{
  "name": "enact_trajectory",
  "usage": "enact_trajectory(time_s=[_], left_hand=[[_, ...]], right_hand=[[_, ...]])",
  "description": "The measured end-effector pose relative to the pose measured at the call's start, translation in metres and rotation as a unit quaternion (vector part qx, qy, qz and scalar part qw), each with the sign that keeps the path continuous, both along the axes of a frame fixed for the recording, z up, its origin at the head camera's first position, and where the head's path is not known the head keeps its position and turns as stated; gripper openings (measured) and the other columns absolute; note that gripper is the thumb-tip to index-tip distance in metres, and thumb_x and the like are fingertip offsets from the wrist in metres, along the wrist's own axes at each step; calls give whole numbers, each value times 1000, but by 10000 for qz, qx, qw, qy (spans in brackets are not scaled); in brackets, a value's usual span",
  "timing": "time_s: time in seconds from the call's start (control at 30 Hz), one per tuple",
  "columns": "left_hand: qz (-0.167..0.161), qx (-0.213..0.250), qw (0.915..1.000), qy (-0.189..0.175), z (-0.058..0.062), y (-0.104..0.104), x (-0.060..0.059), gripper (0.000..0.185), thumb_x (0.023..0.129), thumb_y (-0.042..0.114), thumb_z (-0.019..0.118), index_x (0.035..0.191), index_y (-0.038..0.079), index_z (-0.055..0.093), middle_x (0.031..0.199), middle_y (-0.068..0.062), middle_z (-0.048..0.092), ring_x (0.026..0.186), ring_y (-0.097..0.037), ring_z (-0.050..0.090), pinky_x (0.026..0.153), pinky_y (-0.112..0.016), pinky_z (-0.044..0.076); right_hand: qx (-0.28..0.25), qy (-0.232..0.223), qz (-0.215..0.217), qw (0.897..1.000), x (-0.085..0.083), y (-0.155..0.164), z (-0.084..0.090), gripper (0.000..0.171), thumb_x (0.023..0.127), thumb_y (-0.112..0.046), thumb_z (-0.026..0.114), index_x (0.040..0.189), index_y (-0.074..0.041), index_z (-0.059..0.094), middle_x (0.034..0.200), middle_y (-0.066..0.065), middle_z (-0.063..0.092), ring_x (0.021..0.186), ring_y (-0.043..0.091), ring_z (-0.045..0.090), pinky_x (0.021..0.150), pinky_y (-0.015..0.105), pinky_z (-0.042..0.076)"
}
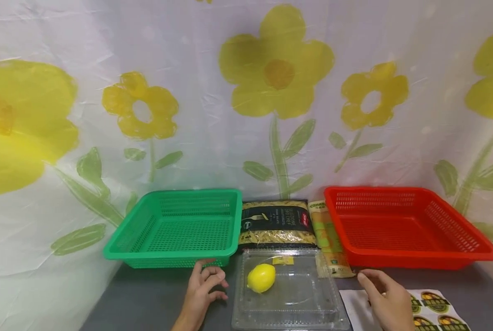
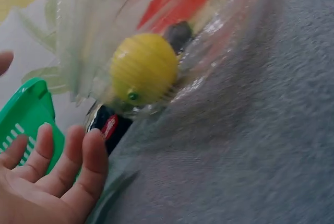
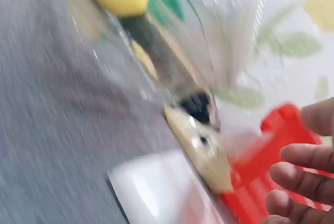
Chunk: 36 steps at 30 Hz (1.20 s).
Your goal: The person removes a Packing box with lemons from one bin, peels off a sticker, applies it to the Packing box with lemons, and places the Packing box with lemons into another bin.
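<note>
Stickers (image 1: 434, 310) beside right hand (image 1: 388, 299); writing unreadable.

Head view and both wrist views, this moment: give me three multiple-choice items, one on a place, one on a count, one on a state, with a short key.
1. Where is the yellow lemon?
A. in the green slotted plastic basket
B. inside the clear plastic clamshell box
C. in the red slotted plastic basket

2. How many plastic baskets stand on the grey table?
A. one
B. two
C. three

3. What is the left hand doing?
A. gripping the lemon
B. lifting the pasta bag
C. holding nothing, fingers relaxed

Key: 1 B, the lemon shows through the clear plastic clamshell box. 2 B, only the green slotted plastic basket and the red slotted plastic basket stand there. 3 C, the left hand rests beside the box, empty.
</note>
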<state>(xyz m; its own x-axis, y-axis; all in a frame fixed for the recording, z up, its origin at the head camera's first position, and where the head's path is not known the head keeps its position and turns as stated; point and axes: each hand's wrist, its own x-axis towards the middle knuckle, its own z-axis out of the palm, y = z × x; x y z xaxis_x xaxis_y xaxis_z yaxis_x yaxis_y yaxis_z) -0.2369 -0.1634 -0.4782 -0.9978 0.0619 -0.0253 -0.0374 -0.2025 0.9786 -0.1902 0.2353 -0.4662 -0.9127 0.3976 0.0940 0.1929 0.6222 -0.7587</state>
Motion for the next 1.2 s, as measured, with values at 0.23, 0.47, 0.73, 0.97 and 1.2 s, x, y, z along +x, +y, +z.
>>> enact_trajectory(time_s=[0.23, 0.47, 0.73, 0.97, 1.2], left_hand=[[-619, -319, 9975, -103, -3, 9, 5, 66, 91, 21, 62, 142, 5, 24, 98, -9, 48, 71, -20, 57, 52, -39, 55], [-1015, -122, 9944, -254, -6, 21, 8, 70, 90, 22, 63, 146, 6, 24, 96, -8, 49, 63, -13, 53, 46, -27, 51], [-1061, 124, 9928, -539, -5, 28, 13, 74, 88, 19, 65, 148, 6, 23, 92, -6, 51, 62, -11, 54, 50, -28, 53], [-1031, 384, 9919, -632, -6, 28, 15, 75, 87, 16, 65, 148, 5, 22, 88, -5, 53, 67, -14, 57, 53, -34, 56], [-1091, 455, 9909, -640, -9, 27, 15, 75, 87, 15, 65, 149, 6, 23, 89, -6, 53, 55, -11, 52, 47, -36, 56]], right_hand=[[1145, -189, 32, 9932, -5, 27, -8, 34, 84, -21, 67, 110, 1, 62, 94, 14, 60, 74, 22, 57, 60, 35, 43], [1239, -1368, 428, 9819, -11, 40, -10, 57, 75, -31, 78, 110, 9, 58, 93, 20, 58, 84, 32, 56, 72, 51, 46], [1539, -1482, 636, 9748, -10, 40, -16, 61, 68, -35, 82, 103, 10, 61, 91, 20, 59, 89, 38, 56, 78, 57, 45], [1593, -1576, 579, 9729, -13, 38, -20, 54, 69, -30, 82, 101, 9, 63, 87, 18, 60, 86, 35, 57, 77, 56, 45], [1517, -1538, 543, 9749, -12, 37, -22, 51, 69, -27, 82, 100, 9, 63, 88, 19, 59, 86, 35, 56, 78, 56, 45]])
